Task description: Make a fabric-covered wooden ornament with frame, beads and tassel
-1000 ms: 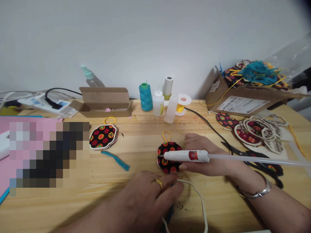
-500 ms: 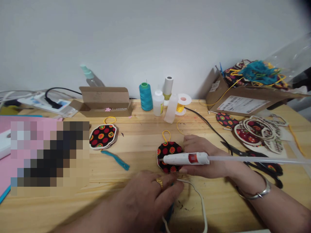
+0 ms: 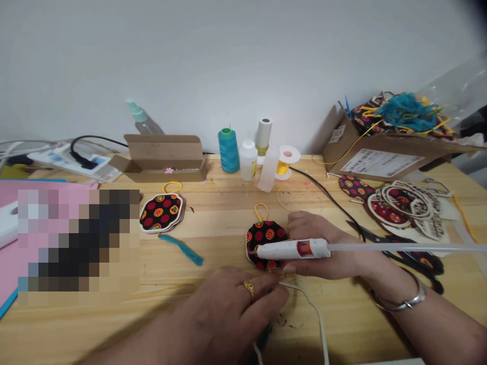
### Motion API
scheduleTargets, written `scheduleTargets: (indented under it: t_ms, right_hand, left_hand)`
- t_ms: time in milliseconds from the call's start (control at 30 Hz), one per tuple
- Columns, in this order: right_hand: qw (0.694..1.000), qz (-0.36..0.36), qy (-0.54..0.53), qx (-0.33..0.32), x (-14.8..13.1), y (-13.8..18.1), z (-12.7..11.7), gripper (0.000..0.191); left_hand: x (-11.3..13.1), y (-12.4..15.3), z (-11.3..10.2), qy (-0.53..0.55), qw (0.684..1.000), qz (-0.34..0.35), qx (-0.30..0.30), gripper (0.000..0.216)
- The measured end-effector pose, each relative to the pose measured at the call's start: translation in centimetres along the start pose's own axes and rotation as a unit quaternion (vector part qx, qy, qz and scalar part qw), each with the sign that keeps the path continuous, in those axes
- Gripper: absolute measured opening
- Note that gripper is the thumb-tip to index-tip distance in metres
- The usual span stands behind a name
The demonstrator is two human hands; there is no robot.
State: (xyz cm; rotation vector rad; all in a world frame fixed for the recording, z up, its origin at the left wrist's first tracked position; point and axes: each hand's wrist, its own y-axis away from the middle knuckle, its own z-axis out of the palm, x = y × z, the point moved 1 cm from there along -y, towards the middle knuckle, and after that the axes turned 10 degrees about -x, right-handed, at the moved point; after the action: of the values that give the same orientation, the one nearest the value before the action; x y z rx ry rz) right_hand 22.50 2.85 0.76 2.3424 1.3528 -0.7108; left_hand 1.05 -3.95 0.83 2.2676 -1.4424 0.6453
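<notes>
A white hot glue gun point(image 3: 292, 249) with a long clear glue stick in its back is held in my right hand point(image 3: 315, 243), which wears a silver bangle at the wrist. Its nozzle points left, over the left side of a patterned fabric ornament point(image 3: 262, 233) with a yellow loop on top. At the ornament's lower edge, my left hand point(image 3: 247, 304) has its fingers closed around the cord end of a teal tassel point(image 3: 264, 334), mostly hidden under the palm. A white band point(image 3: 321, 324) curves out near those fingertips.
A stack of similar ornaments point(image 3: 162, 213) with a teal tassel lies left. Teal thread point(image 3: 228, 152), bottles point(image 3: 248, 162) and a yellow cord spool point(image 3: 283, 167) stand behind. Scissors point(image 3: 403, 253), cut-out frames point(image 3: 411, 208) and a full carton point(image 3: 376, 159) are right.
The glue gun has shifted very slightly to the right, with its nozzle still over the ornament's left side. Both hands stay almost where they were.
</notes>
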Motion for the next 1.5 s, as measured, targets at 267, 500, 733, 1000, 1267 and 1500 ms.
scheduleTargets:
  t_ms: [267,500,733,1000,1267,1500]
  right_hand:
    - [0.998,-0.019,-0.057,0.003,0.3,0.6,-0.2,0.033]
    - [1.000,-0.008,-0.030,-0.002,0.1,0.6,-0.2,0.040]
    - [1.000,0.009,-0.009,-0.021,0.2,0.7,0.0,0.042]
    - [0.999,0.027,0.004,-0.029,0.1,0.5,-0.1,0.044]
    - [0.999,-0.012,-0.004,-0.033,-0.1,0.6,-0.4,0.042]
    - [0.998,-0.024,-0.001,-0.053,-0.2,1.1,-0.8,0.040]
  left_hand:
    - [-0.4,2.2,0.2,0.235,0.896,-0.076,0.369,0.060]
    - [-2.7,1.6,-2.1,0.351,0.836,-0.164,0.388,0.046]
    - [-2.4,0.9,-1.4,0.370,0.847,-0.179,0.338,0.047]
    - [-2.2,0.8,-1.4,0.388,0.841,-0.184,0.329,0.047]
    - [-2.2,0.7,-1.4,0.396,0.838,-0.178,0.330,0.046]
    - [-2.6,0.7,-1.3,0.389,0.843,-0.182,0.323,0.046]
